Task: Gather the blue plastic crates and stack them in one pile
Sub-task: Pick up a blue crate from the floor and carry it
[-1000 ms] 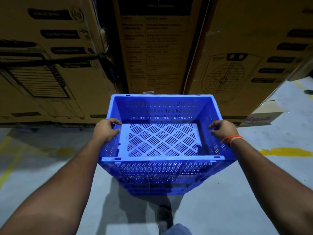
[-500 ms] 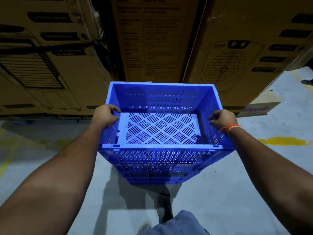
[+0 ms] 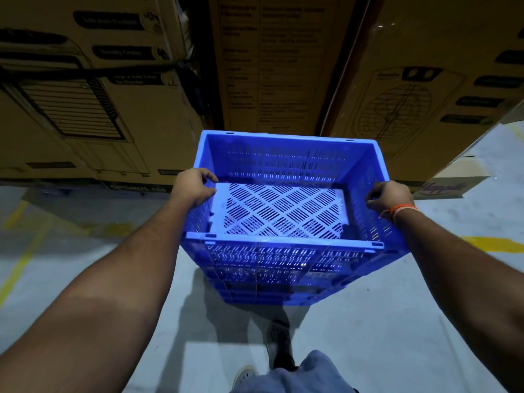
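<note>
Dim overhead light; wide-angle edge warp; soft focus.

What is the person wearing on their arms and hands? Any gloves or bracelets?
No gloves and no sleeves in view: both forearms are bare. The left hand wears nothing. The right hand has an orange thread band tied round its wrist, with a loose end sticking out. No rings or watch show.

Single head camera, wide-angle, looks forward and down; blue crate (image 3: 283,211) close in centre, floor (image 3: 85,265) below, cardboard boxes (image 3: 283,66) near ahead.
</note>
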A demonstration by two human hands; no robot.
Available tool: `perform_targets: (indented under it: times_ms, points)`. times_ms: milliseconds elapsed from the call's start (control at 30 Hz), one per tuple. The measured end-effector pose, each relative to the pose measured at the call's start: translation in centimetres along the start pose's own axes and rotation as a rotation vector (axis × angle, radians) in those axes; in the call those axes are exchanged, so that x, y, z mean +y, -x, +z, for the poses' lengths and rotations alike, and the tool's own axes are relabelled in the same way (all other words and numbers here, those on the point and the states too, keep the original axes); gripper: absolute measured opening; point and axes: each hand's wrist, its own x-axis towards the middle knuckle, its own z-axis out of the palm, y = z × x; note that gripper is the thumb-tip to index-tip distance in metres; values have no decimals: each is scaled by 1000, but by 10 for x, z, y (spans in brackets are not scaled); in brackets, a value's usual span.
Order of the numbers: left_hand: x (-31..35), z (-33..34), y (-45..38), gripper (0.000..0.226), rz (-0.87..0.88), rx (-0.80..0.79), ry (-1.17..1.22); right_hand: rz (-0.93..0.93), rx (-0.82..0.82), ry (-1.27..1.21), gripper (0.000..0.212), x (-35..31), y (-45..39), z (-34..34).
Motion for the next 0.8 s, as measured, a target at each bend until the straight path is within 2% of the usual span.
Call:
perform_targets:
  times_ms: [100, 333, 800]
  points:
    - [-1, 0, -2, 15, -2, 2, -6, 7, 8, 1, 12, -1, 1, 1]
    - [2, 3, -5, 12, -50, 4, -12, 8, -14, -25, 10, -2, -1, -3]
    - [0, 3, -5, 12, -18, 14, -44, 14, -6, -70, 10, 1, -3, 0]
